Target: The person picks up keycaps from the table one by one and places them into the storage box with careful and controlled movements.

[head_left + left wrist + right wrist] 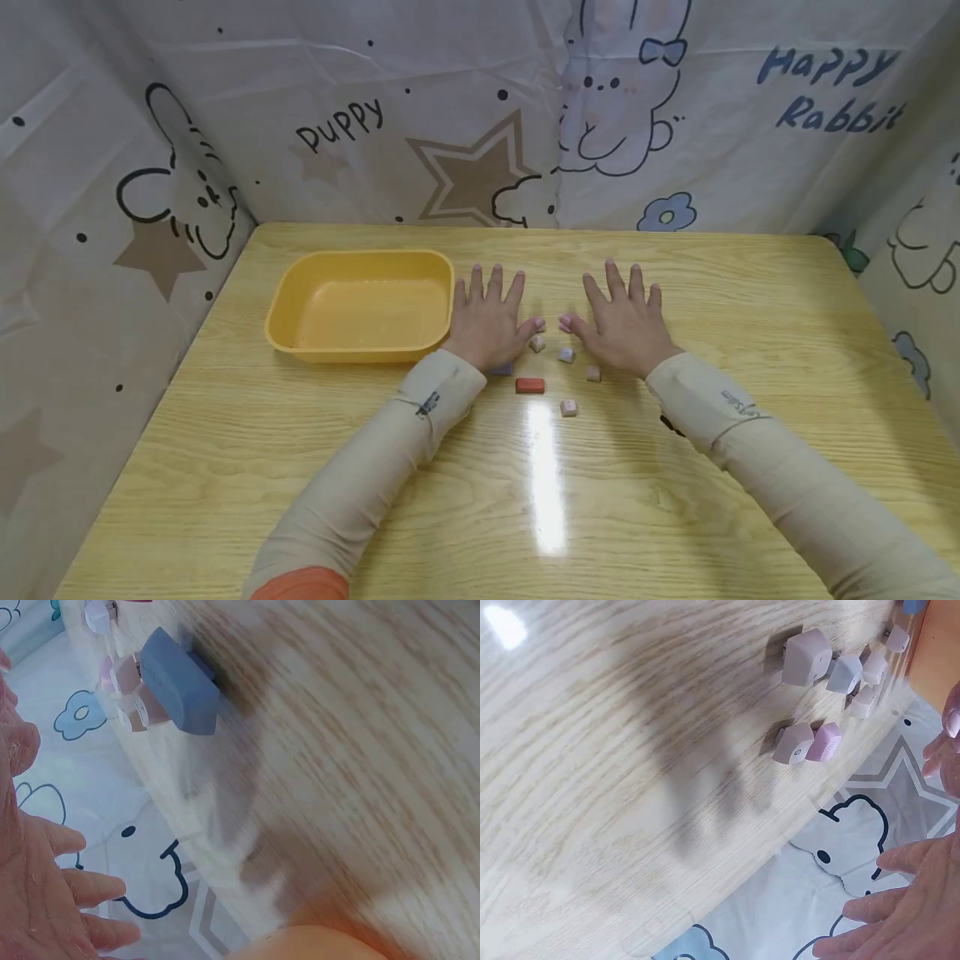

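My left hand point(487, 327) is held palm down with fingers spread, beside the right end of a yellow plastic tub point(360, 354). My right hand point(628, 335) mirrors it to the right, fingers straight and holding nothing. Between and below the hands lie small keyboard keycaps: a long red keycap point(529, 386), a blue keycap point(180, 686) partly covered by the left wrist in the head view, and several pale ones. Among the pale ones are a pinkish keycap point(569, 407), a whitish keycap point(566, 355) and a beige keycap point(593, 373). A pink keycap point(824, 742) shows in the right wrist view.
The wooden table point(247, 467) has a bright light streak at its middle. A patterned white curtain point(450, 75) hangs behind the table and along both sides. The tub, at the back left, shows a bare inside.
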